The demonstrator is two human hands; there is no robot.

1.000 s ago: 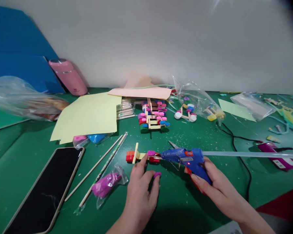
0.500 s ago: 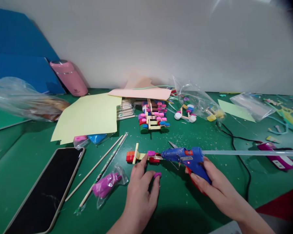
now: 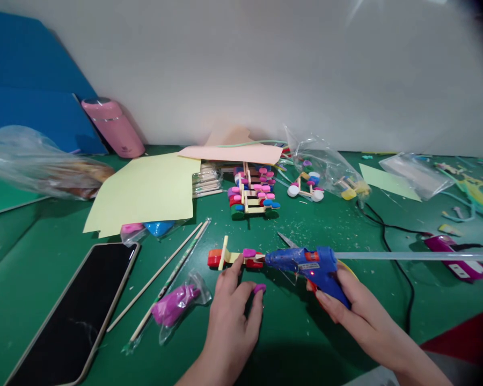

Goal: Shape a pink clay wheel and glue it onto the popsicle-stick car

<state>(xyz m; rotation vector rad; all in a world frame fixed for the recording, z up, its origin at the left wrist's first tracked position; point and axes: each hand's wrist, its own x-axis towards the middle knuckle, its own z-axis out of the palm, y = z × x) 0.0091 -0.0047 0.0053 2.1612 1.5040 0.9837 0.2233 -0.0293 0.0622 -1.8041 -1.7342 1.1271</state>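
My right hand (image 3: 358,311) grips a blue hot glue gun (image 3: 306,261), its red light lit and a long clear glue stick (image 3: 390,255) jutting out behind. The nozzle tip meets the right end of a small craft-stick car (image 3: 235,258) with red wheels. On the car's pink clay piece (image 3: 249,253) rests the index finger of my left hand (image 3: 231,316). Between that hand's thumb and another finger is pinched a small purple clay piece (image 3: 260,288). Scissors (image 3: 285,239) lie partly hidden behind the glue gun.
Finished-looking little cars (image 3: 253,193) stand in a row behind. To the left lie a phone (image 3: 76,316), wooden sticks (image 3: 155,276), bagged purple clay (image 3: 175,306) and yellow paper (image 3: 145,190). A pink bottle (image 3: 115,128) leans at the wall. A black cable (image 3: 386,241) and purple power strip (image 3: 459,258) are right.
The glue gun has shifted slightly right and down, its nozzle now at the car's right end. My left hand has stayed in place.
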